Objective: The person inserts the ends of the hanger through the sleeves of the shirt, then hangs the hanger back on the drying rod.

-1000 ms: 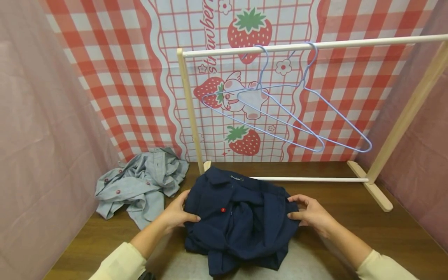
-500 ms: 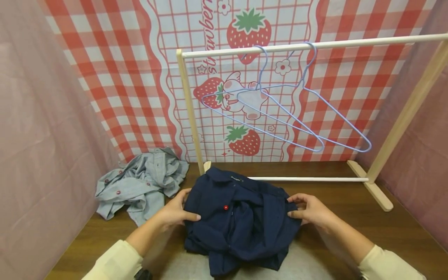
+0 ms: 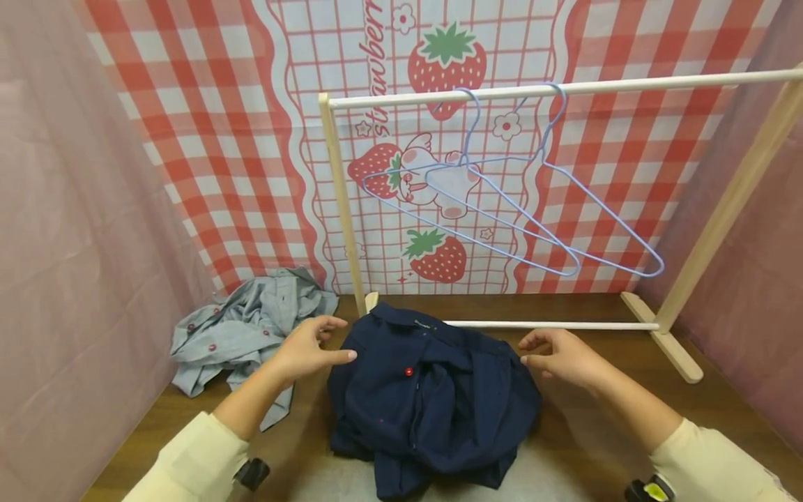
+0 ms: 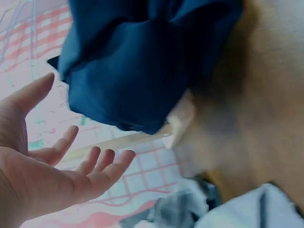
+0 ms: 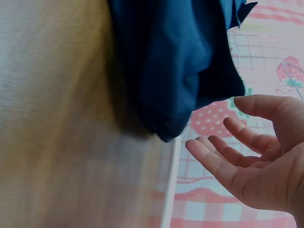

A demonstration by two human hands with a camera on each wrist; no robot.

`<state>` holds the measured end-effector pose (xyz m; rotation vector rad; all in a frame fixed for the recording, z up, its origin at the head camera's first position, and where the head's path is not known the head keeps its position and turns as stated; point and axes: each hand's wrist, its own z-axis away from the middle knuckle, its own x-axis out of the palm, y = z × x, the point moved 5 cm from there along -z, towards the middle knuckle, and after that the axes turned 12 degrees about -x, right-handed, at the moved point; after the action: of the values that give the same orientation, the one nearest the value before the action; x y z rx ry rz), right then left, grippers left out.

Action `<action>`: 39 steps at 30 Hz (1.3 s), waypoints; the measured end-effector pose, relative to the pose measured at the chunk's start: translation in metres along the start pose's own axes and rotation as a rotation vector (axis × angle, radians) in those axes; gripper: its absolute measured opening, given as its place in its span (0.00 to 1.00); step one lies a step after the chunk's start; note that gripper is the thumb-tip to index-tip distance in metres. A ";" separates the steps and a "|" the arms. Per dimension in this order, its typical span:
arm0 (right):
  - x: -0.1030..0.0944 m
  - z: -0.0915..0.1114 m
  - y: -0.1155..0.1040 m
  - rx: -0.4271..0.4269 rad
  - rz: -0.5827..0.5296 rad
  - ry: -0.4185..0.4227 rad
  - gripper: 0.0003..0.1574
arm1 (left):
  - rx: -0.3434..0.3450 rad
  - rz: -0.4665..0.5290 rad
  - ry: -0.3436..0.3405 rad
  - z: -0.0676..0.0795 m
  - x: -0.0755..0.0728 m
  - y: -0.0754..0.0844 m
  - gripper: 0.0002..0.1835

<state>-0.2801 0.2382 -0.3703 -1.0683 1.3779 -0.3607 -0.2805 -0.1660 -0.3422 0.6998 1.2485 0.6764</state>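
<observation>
A crumpled navy shirt (image 3: 433,404) with a red button and a collar lies on the table in front of me. My left hand (image 3: 309,350) hovers at its left side, fingers spread and holding nothing. In the left wrist view a gap shows between that hand (image 4: 57,166) and the navy cloth (image 4: 128,71). At the shirt's right side is my right hand (image 3: 564,357), fingers loosely bent with nothing in them. The right wrist view has its thumb tip close to the edge of the cloth (image 5: 171,61); whether they touch I cannot tell.
A crumpled grey shirt (image 3: 251,335) with red buttons lies at the left. Behind stands a wooden garment rack (image 3: 721,209), with two blue wire hangers (image 3: 539,237) on its white rail (image 3: 401,100). A strawberry-print cloth (image 3: 219,139) covers the back; pink curtains flank both sides.
Both hands have let go of the navy shirt's sides. They have risen slightly, with the left one also shifting outward. The shirt stays in nearly the same place.
</observation>
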 end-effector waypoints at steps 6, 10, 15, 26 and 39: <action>-0.002 -0.012 -0.019 -0.038 0.076 -0.039 0.16 | 0.046 -0.089 0.072 -0.005 -0.005 0.025 0.25; -0.002 -0.024 -0.029 -0.094 0.161 -0.078 0.15 | 0.096 -0.141 0.075 -0.010 -0.003 0.046 0.22; 0.003 -0.039 -0.035 -0.131 0.265 -0.138 0.16 | 0.144 -0.228 0.038 -0.019 0.002 0.070 0.20; 0.009 -0.067 -0.026 -0.018 0.215 -0.184 0.20 | 0.189 -0.445 -0.010 -0.054 0.027 0.103 0.27; 0.022 -0.080 -0.018 -0.024 0.315 -0.207 0.09 | 0.072 -0.857 0.000 -0.069 0.074 0.111 0.35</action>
<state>-0.3411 0.1800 -0.3570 -0.8640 1.3396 -0.0020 -0.3424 -0.0327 -0.3118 0.1682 1.4211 -0.0766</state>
